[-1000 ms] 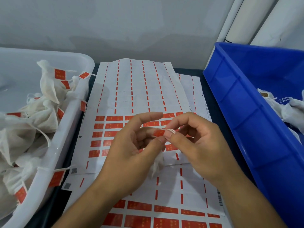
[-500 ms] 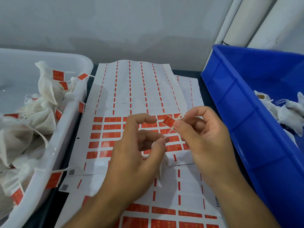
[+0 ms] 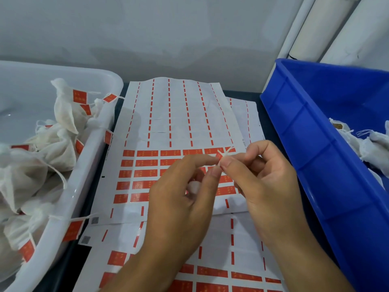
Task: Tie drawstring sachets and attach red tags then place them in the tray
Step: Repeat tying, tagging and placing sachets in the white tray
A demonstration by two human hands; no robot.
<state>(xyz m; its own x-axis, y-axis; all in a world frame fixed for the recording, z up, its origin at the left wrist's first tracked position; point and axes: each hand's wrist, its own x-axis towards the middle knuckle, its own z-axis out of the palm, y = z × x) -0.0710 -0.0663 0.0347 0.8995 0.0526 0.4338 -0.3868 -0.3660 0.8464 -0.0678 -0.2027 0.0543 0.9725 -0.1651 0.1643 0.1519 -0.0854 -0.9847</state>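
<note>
Sachets (image 3: 61, 148) with red tags (image 3: 80, 96) fill the white tray (image 3: 92, 157) well to the left of the hands, some tags hanging over its near rim. Between tray and hands, and running under both hands, lie label sheets (image 3: 179, 114) on the dark table (image 3: 63, 268); the upper sheet has rows of red labels (image 3: 147, 163) just left of the left hand, and its far part is stripped down to thin red dashes. The left hand (image 3: 179, 207) is raised over the sheets, its thumb and forefinger pinched together at the tip; a small white sachet (image 3: 192, 186) shows in the gap below those fingers, mostly hidden by the palm. Touching it fingertip to fingertip, the right hand (image 3: 265, 184) pinches the same spot with thumb and forefinger, its other fingers curled in. Between the two pinches sits a bit of red tag (image 3: 220, 157), and two short ends of white string (image 3: 226, 151) cross and stick up just above the fingertips. How the string is knotted cannot be told. Right of the right hand stands a blue bin (image 3: 315, 144), near but apart, with untagged white bags (image 3: 370, 146) lying inside at its far right.
</note>
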